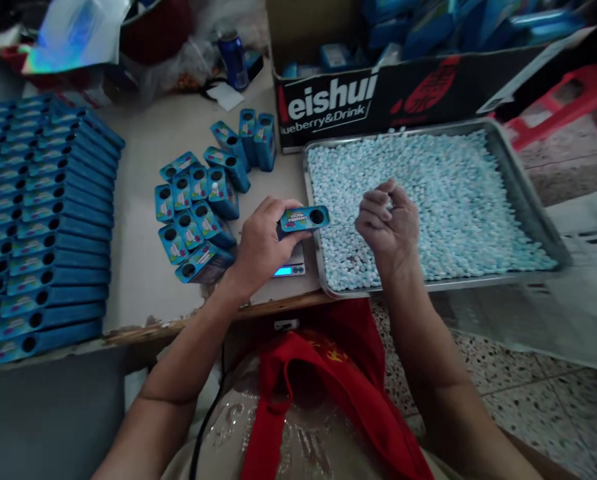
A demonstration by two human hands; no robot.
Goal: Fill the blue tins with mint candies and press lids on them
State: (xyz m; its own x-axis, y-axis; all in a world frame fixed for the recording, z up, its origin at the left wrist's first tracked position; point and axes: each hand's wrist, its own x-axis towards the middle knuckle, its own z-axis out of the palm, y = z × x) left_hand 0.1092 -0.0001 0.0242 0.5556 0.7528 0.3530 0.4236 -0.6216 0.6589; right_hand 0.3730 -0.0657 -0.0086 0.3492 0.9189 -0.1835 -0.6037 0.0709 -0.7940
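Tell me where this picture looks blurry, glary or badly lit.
Head view: dim overall, with rainbow glare on the shiny sheet; head view: the display glows blue; head view: the clear plastic bag looks soft, while lettering on the held blue box is partly legible.

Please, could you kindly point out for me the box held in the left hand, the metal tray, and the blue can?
Held box (pixel 298 220), head view: on its printed upturned face.
Metal tray (pixel 526 200), head view: on its right wall.
Blue can (pixel 233 63), head view: on its side.
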